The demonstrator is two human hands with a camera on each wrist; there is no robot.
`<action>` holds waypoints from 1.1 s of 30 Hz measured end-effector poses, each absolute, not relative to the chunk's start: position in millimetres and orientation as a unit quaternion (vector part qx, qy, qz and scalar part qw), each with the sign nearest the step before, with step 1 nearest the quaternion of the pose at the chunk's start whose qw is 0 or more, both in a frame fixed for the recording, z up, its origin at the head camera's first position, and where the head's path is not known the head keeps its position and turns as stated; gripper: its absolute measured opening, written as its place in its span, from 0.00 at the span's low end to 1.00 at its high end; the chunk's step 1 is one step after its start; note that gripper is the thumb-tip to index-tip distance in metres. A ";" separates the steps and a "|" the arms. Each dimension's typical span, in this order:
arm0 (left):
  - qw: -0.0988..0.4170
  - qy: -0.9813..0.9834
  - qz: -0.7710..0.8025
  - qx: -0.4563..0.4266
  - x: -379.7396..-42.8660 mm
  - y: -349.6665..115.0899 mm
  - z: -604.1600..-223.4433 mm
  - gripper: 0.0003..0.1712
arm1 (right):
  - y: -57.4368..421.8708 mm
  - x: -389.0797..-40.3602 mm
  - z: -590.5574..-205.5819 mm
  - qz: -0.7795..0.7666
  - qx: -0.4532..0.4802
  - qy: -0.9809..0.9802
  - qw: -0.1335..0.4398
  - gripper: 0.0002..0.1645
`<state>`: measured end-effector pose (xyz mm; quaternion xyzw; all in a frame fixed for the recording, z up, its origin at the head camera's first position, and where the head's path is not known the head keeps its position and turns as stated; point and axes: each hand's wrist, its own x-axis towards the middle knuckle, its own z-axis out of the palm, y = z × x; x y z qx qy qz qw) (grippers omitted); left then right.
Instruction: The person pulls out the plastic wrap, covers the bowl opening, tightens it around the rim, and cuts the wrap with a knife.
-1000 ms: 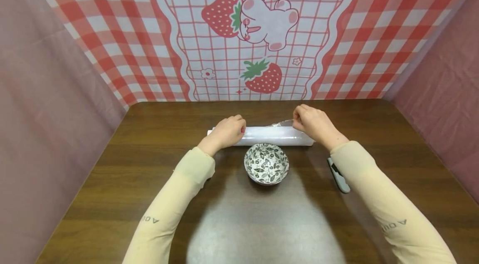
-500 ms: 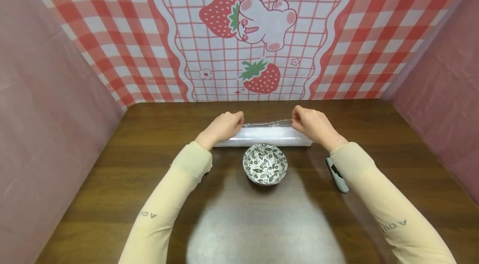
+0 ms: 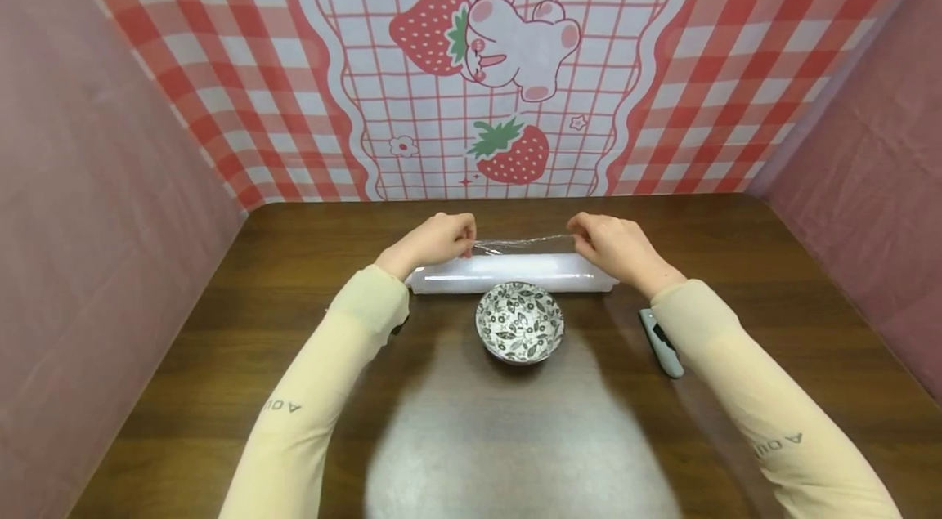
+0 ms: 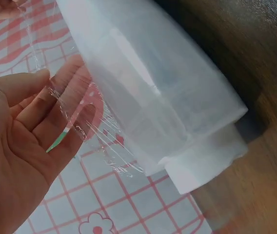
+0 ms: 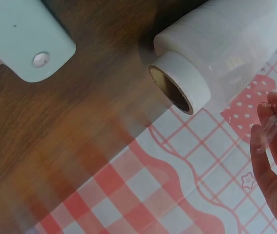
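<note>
A roll of cling film [image 3: 508, 274] lies crosswise on the table, its white core [image 5: 197, 83] sticking out at the ends. In the head view my left hand [image 3: 434, 241] is above the roll's left part, pinching the film's loose edge between thumb and index finger. Clear film [image 4: 70, 105] spreads over the other fingers in the left wrist view. My right hand [image 3: 616, 243] pinches the same edge above the roll's right part, with a crumpled bit of film [image 5: 275, 124] at its fingertips. Between the hands the film edge is stretched in a thin, wrinkled line just beyond the roll.
A small bowl with a dark leaf pattern [image 3: 519, 323] stands close in front of the roll. To its right, beside the right sleeve, lies a pale grey-green handled tool [image 3: 664, 347]. A checked strawberry cloth [image 3: 515, 69] hangs behind the brown table [image 3: 213, 388].
My left hand has gone from the roll's left part to the film's loose edge and lifted it slightly left and away. The right hand keeps its pinch, almost in place.
</note>
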<state>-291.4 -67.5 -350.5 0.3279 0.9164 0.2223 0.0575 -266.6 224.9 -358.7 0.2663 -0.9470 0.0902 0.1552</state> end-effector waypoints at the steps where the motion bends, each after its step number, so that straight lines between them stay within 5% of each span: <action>1: 0.060 0.917 0.223 0.327 -291.5 -68.3 -350.7 0.03 | 225.0 -266.6 -358.7 0.090 0.267 -0.947 0.156 0.11; 12: 0.094 0.932 0.181 0.301 -290.5 -89.4 -351.0 0.18 | 227.3 -266.8 -360.5 0.096 0.266 -0.945 0.164 0.10; 21: 0.083 0.935 0.156 0.307 -290.5 -96.2 -352.5 0.07 | 228.6 -263.7 -361.6 0.094 0.263 -0.953 0.117 0.20; 33: 0.080 0.942 0.143 0.294 -288.9 -106.0 -342.6 0.05 | 231.4 -266.1 -358.7 0.083 0.272 -0.949 0.135 0.05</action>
